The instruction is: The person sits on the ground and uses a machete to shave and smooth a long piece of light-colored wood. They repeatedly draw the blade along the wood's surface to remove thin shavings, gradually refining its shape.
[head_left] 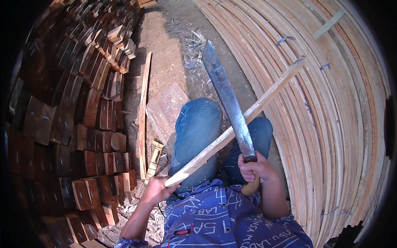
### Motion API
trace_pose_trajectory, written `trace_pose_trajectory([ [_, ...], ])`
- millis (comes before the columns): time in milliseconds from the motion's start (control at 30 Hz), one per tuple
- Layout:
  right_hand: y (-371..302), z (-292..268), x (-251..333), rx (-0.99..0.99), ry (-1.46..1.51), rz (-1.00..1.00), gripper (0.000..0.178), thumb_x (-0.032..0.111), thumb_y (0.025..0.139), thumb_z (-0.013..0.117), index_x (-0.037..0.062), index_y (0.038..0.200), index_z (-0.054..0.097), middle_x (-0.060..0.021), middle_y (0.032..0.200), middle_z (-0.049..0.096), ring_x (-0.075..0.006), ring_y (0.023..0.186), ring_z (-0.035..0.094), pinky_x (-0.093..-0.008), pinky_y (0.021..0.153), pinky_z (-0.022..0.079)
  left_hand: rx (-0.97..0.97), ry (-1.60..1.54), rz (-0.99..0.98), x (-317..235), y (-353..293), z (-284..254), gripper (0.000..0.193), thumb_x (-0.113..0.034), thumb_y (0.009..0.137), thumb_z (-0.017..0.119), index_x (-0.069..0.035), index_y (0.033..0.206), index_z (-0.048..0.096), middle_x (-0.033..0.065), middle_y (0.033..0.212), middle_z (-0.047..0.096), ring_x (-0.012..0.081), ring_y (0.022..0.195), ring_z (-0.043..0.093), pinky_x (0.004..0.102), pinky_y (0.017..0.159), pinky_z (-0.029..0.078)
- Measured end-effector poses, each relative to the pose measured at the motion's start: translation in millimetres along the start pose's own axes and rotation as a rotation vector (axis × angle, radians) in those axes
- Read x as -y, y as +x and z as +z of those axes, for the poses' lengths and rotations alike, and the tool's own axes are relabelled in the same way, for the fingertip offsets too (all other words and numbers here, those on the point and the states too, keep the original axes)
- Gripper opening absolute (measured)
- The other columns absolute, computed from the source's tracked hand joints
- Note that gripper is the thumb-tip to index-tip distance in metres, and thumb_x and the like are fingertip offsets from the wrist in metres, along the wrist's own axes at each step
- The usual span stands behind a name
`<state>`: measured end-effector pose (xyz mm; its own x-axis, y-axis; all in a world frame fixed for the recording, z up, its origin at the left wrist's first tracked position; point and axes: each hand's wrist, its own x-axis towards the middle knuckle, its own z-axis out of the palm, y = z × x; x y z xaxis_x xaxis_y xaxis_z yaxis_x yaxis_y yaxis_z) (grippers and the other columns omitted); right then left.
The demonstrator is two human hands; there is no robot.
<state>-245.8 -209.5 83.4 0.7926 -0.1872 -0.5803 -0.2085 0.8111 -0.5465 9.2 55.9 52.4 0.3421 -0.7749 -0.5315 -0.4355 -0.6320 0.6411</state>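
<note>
Gripped at its near end by my left hand (158, 190), a long pale wooden stick (201, 160) slants up to the right across my knees. Its far end reaches over the stacked boards on the right. My right hand (259, 168) is closed round the curved wooden handle of a machete (226, 93). The broad, dark steel blade points up and away from me, tip toward the far side. It crosses in front of the stick near the middle; whether the two touch, I cannot tell.
Stacked cut timber blocks (89, 151) rise along the left. Long strapped boards (314, 136) lie along the right. Between them, on the ground, are a narrow plank (144, 111), a flat reddish sheet (165, 109), a short yellowish wood piece (154, 160) and scattered shavings.
</note>
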Motion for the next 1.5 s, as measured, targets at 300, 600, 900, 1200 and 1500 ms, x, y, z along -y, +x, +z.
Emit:
trace_pose_trajectory([
  [300, 8, 3, 16, 0.037, 0.081, -0.049, 0.015, 0.006, 0.087, 0.065, 0.0032, 0.083, 0.051, -0.0014, 0.056, 0.046, -0.0095, 0.043, 0.046, -0.0262, 0.039, 0.034, -0.353, 0.251, 0.129, -25, 7, 7, 0.038, -0.003, 0.075, 0.07, -0.004, 0.112, 0.064, 0.0201, 0.091, 0.066, 0.0391, 0.084, 0.066, 0.0447, 0.074, 0.055],
  [600, 29, -21, -23, -0.178, -0.125, -0.127, 0.021, 0.013, 0.088, 0.071, 0.0034, 0.077, 0.056, -0.0044, 0.06, 0.054, -0.0129, 0.046, 0.052, -0.0268, 0.041, 0.039, -0.286, 0.229, 0.071, -22, 17, 19, 0.05, -0.006, 0.072, 0.067, 0.003, 0.117, 0.048, 0.0275, 0.091, 0.065, 0.0444, 0.089, 0.065, 0.0481, 0.081, 0.052],
  [900, 13, -21, 9, -0.3, -0.048, -0.331, 0.019, 0.01, 0.086, 0.073, 0.0013, 0.08, 0.057, -0.0056, 0.057, 0.052, -0.0133, 0.043, 0.05, -0.0277, 0.039, 0.039, -0.211, 0.212, -0.007, -21, 25, 19, 0.039, -0.011, 0.071, 0.066, 0.002, 0.104, 0.05, 0.0285, 0.088, 0.065, 0.0456, 0.086, 0.065, 0.05, 0.076, 0.052],
  [1200, 43, -25, -22, -0.469, -0.474, -0.292, 0.028, 0.018, 0.084, 0.078, 0.0041, 0.069, 0.059, -0.0024, 0.056, 0.058, -0.0106, 0.048, 0.056, -0.0273, 0.044, 0.044, -0.109, 0.014, -0.015, -23, 30, 1, 0.035, -0.008, 0.069, 0.065, 0.0, 0.1, 0.051, 0.0291, 0.091, 0.064, 0.0482, 0.09, 0.062, 0.0501, 0.079, 0.05],
  [1500, 24, -14, 36, -0.78, -0.63, -0.445, 0.031, 0.018, 0.083, 0.08, 0.004, 0.069, 0.057, 0.0005, 0.054, 0.053, -0.0065, 0.044, 0.049, -0.024, 0.041, 0.037, -0.189, 0.022, -0.074, -39, 33, 15, 0.037, -0.013, 0.069, 0.067, 0.001, 0.101, 0.053, 0.0301, 0.091, 0.065, 0.0465, 0.091, 0.064, 0.0506, 0.08, 0.051],
])
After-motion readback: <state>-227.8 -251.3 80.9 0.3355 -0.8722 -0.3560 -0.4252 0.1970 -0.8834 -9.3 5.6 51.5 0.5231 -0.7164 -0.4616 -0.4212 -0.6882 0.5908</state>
